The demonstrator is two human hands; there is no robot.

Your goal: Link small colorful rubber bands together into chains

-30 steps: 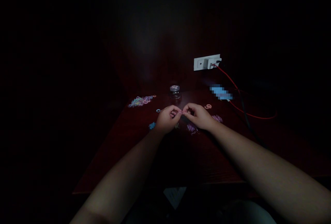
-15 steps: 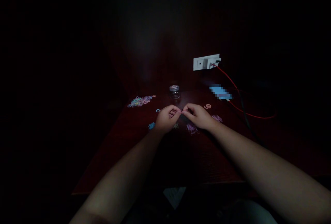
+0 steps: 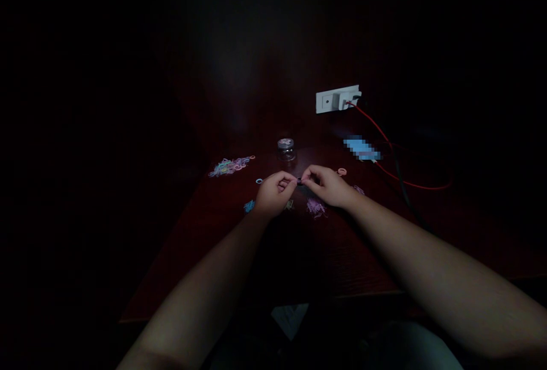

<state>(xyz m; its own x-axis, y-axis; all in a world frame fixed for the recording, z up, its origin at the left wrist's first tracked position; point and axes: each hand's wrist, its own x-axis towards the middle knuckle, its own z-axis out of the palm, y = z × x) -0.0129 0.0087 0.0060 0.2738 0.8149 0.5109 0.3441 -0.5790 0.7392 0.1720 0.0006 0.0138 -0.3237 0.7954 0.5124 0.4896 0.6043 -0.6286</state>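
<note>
Head view: one small dark band [image 3: 299, 181], nearer you than the jar [image 3: 286, 150], finger-pinched by your left hand [image 3: 276, 192] and right hand [image 3: 328, 186]; probably light, soft, stretchy; best held at opposite ends.

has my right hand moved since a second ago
Yes: your right hand has shifted slightly right relative to the wall socket, widening the gap to your left hand.

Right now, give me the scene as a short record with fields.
left hand: fingertips pinched at a tiny item, too dark to identify
right hand: pinched at the same item, facing the left
mixed pile: multicoloured small bands, left of both hands
blue bands: beside left wrist
purple bands: nearer the wearer than right hand
jar: clear, lidded, beyond hands
wall socket: charger with red cable
</note>
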